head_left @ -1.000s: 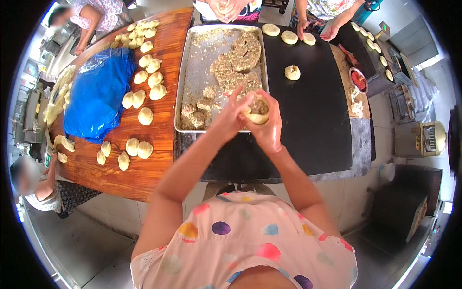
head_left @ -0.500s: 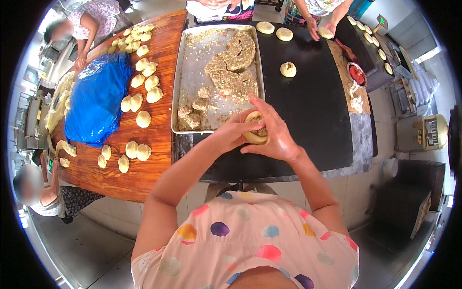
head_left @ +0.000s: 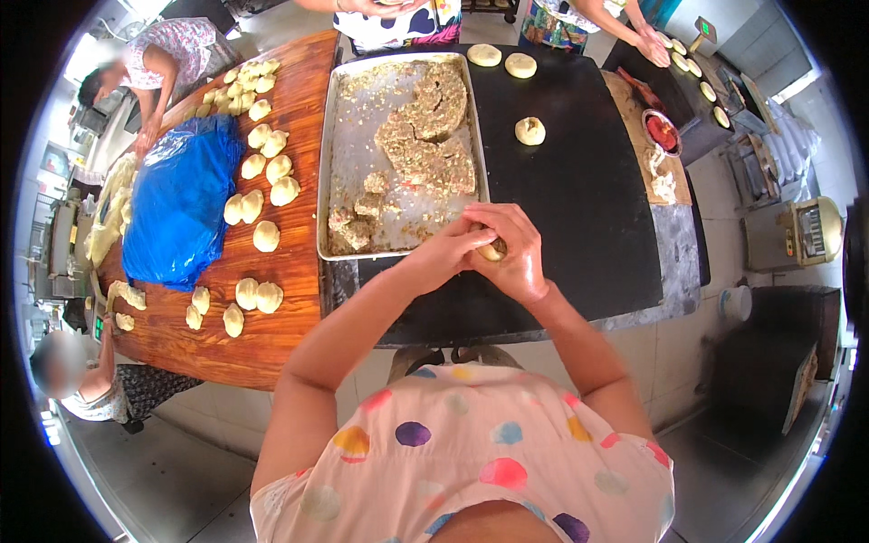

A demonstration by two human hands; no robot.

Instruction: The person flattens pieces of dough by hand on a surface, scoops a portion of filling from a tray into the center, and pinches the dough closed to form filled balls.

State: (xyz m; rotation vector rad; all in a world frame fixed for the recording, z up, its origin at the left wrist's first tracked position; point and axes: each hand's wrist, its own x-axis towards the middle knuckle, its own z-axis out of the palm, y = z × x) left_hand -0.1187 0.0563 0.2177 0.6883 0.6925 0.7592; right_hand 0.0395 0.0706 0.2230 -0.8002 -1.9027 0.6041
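Between my two hands is a filled dough bun (head_left: 491,251), mostly covered by fingers; a bit of brown filling shows at its top. My left hand (head_left: 447,251) closes on its left side, thumb near the opening. Around the right side and top curl the fingers of my right hand (head_left: 516,253). Both hands are over the black work surface (head_left: 579,244), by the near right corner of a metal tray (head_left: 355,104). In that tray lies a crumbly, speckled filling (head_left: 425,136), with smaller lumps (head_left: 353,226) toward the near left.
Dough balls (head_left: 266,236) and a blue plastic sheet (head_left: 176,199) occupy the wooden table at left. Shaped buns (head_left: 529,131) sit on the black surface's far part. A bowl of red stuff (head_left: 662,133) stands at right. Co-workers are at the far side and left.
My fingers have closed further over the bun, hiding more of it. At the far right, a co-worker's hands have moved from the black surface's edge to the row of buns beyond.
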